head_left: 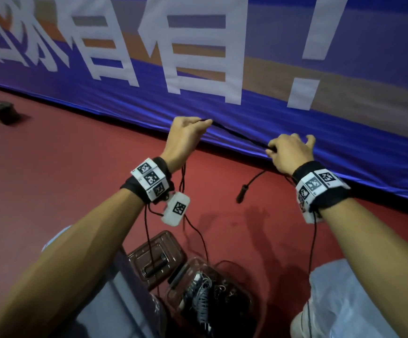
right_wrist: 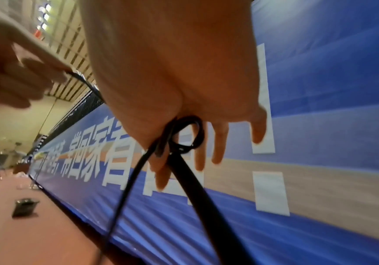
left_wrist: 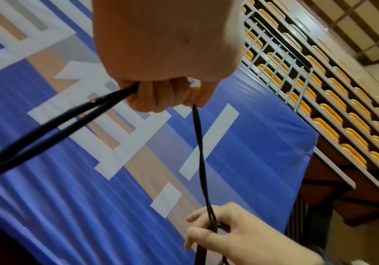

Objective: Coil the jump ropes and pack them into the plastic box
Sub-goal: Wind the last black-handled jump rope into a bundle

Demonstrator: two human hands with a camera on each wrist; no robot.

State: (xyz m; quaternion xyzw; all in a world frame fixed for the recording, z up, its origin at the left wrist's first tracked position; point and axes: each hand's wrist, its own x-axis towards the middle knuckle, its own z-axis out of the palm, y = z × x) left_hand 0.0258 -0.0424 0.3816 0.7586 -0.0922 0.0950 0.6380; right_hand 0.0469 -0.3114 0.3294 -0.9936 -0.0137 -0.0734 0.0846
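I recorded the left hand (head_left: pixel 184 136) closed on a black jump rope (head_left: pixel 240 135), strands gripped in its curled fingers (left_wrist: pixel 152 96). The right hand (head_left: pixel 289 152) pinched the same rope between thumb and forefinger, its other fingers spread loosely. A doubled length ran taut between the two hands, raised in front of a blue banner (head_left: pixel 259 111). Further strands hung from both hands toward the red floor (head_left: pixel 51 179). The plastic box (head_left: pixel 249 297) stood open on the floor below the wrists, holding other ropes, its lid (head_left: pixel 157 256) just beside it.
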